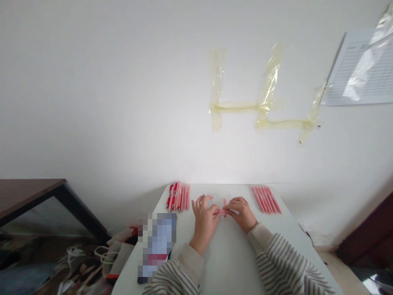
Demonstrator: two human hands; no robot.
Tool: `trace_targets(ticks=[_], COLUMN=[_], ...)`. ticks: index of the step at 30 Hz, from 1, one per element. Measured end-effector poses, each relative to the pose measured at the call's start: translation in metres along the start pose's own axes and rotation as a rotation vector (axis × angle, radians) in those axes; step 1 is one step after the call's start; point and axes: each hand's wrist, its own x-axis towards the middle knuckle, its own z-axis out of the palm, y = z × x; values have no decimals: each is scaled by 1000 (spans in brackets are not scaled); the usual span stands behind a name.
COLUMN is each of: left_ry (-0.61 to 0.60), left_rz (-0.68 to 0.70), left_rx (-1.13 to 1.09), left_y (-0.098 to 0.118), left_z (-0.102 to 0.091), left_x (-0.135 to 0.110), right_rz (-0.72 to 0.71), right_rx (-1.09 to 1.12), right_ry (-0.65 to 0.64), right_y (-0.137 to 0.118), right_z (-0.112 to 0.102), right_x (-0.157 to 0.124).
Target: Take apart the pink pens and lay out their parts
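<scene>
My left hand (204, 219) and my right hand (242, 212) meet at the middle of the white table (229, 262). Both pinch a small pink pen part (221, 211) between their fingertips. The left hand's outer fingers are spread upward. A thin white piece (214, 200) lies on the table just beyond the hands. A bundle of pink and red pens (178, 196) lies at the far left of the table. A row of pink pen barrels (266, 199) lies at the far right.
A blurred-out flat object (157, 246) lies on the table's left side. A dark wooden table (27, 194) stands at left, with bags and cords (101, 262) on the floor below. Tape strips (264, 106) and a sheet of paper (360, 69) hang on the white wall.
</scene>
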Motion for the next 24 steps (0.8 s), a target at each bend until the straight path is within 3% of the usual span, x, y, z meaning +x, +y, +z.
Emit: trace_targets(ticks=[24], left_ry=[-5], left_rz=[-60], left_rx=[94], left_y=[-10], left_z=[1], left_x=[0], right_rz=[175], right_rx=[19], right_ry=[2], right_y=[13], right_z=[-4], right_x=[2])
